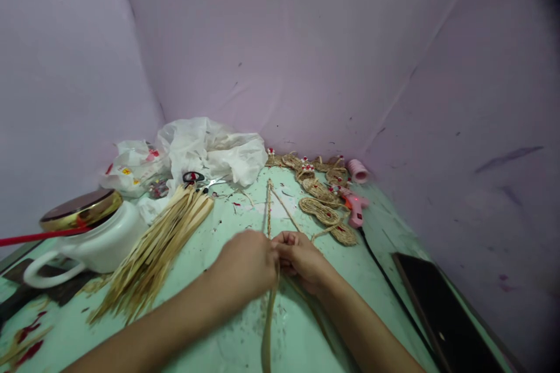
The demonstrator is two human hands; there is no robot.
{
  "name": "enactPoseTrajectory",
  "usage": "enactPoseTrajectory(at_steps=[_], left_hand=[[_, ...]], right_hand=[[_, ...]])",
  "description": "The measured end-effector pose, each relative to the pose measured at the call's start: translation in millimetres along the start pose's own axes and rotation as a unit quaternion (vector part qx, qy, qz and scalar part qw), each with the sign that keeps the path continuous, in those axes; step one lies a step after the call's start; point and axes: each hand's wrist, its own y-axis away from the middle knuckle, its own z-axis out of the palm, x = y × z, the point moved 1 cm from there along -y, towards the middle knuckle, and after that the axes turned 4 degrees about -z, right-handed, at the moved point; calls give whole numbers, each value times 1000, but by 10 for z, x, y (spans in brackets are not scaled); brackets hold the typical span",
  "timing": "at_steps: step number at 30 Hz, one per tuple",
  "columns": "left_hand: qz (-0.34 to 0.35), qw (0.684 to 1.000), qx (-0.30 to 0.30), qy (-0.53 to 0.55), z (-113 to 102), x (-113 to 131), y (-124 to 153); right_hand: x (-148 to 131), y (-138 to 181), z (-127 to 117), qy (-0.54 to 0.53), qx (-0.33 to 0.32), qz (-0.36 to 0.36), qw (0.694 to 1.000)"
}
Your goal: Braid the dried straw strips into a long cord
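Note:
Both my hands meet at the middle of the table over a thin twisted straw cord (269,210). The cord runs away from me to a bend at its far end, and a second length slants back toward the right. My left hand (249,262) is closed on the cord, its fingertips mostly hidden and slightly blurred. Thumb and fingers of my right hand (304,259) pinch the straw just beside it. Below the hands, a loose flat straw strip (268,332) hangs toward me, with another strip under my right wrist.
Left: a straw bundle (153,256), white teapot (111,242) with a gold-rimmed lid (83,210), scissors (214,182) and white plastic bags (210,148). Right: coiled straw soles (321,210), a pink glue gun (356,207) with black cord, a pink spool (357,171) and a dark phone-like slab (441,309).

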Motion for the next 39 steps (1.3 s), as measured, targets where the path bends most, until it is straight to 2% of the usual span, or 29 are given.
enactPoseTrajectory(at_steps=[1,2,4,6,8,11,13,16,18,20,22,25,29,32,35,37,39], left_hand=[[-1,998,34,55,-66,-59,-68],[-28,992,25,121,-105,-120,-136],[-85,959,-79,260,-101,-211,-246],[-101,908,-179,366,-36,-252,-310],[-95,881,-212,412,34,-262,-340],[-115,899,-189,378,101,-264,-355],[-129,919,-164,336,131,-265,-359],[-119,939,-115,301,190,-265,-369],[-100,946,-84,295,234,-261,-371],[-95,948,-71,296,261,-250,-365],[-107,942,-80,309,253,-233,-349],[-138,921,-126,342,194,-225,-328],[-94,903,-162,386,136,-268,-346],[-68,899,-151,404,134,-296,-376],[-69,889,-159,424,135,-294,-389],[-66,882,-164,436,135,-292,-390],[-54,879,-169,443,141,-299,-389]], right_hand=[[-16,7,-8,-9,-20,3,1000],[-32,14,-14,-16,-38,2,999],[-57,27,-24,-23,-58,-9,998],[-66,31,-28,-20,-59,-20,998],[-57,20,-27,6,-56,-23,998],[-26,-13,-29,105,-38,-41,993],[-18,-24,-39,203,-8,-79,976],[-52,12,-61,375,53,-125,917],[-100,66,-63,459,89,-120,876],[-148,127,-41,489,108,-95,860],[-181,181,9,490,107,-76,862],[-189,231,96,490,102,-71,863],[-165,230,97,479,73,-80,871],[-179,190,-15,418,38,-72,905],[-236,153,-105,296,56,-57,952],[-260,144,-94,196,54,-20,979],[-252,141,-37,117,17,30,993]])
